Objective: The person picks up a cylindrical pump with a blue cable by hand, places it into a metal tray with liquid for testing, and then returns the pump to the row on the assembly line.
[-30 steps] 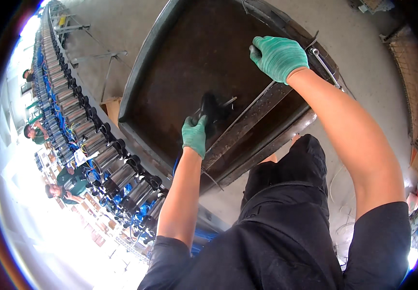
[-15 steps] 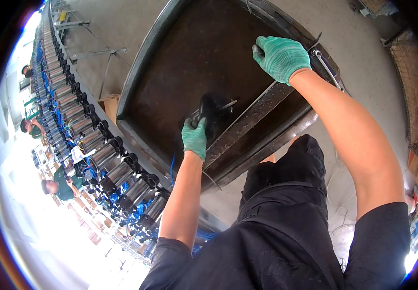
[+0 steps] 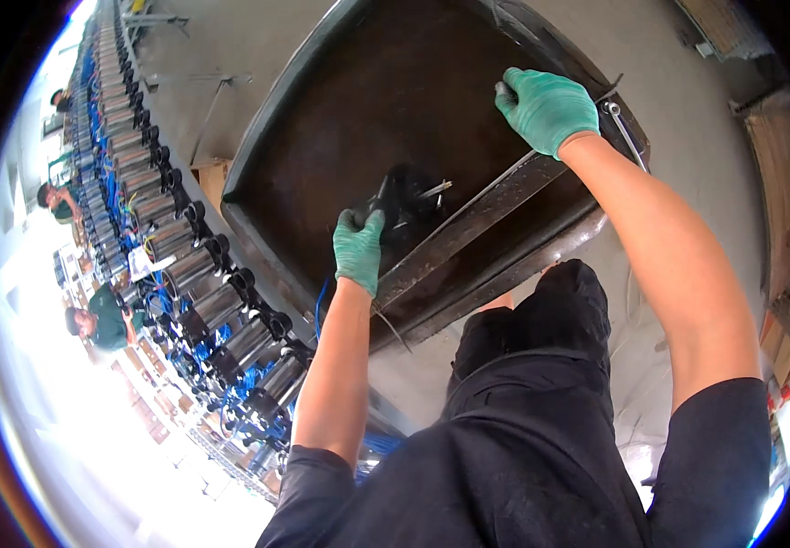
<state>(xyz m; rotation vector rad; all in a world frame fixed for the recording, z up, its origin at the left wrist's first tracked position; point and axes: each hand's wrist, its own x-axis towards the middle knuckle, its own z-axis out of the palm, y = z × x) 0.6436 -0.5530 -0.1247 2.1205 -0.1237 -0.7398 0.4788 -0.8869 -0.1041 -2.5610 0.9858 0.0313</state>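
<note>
My left hand [image 3: 358, 251], in a green knit glove, is closed around the rear of a black power tool [image 3: 402, 199]. A thin metal shaft [image 3: 435, 189] sticks out from the tool toward the right; the dark background blurs its outline. My right hand [image 3: 555, 111], gloved the same way, is curled shut at the far end of a long dark metal bar [image 3: 477, 224]. What sits inside its fingers is hidden. Both hands are over a large dark tray-like metal panel [image 3: 349, 100] with raised edges.
A wrench [image 3: 628, 135] lies along the panel's right edge. On the left runs a roller conveyor [image 3: 175, 247] with blue cables, and people [image 3: 102, 320] stand beyond it. A blue hose [image 3: 322, 306] hangs near my left forearm. Brown boards [image 3: 783, 183] stand at the right.
The whole view has shifted slightly. My left hand and the black tool have moved only a little, and my right hand keeps its place at the bar's far end.
</note>
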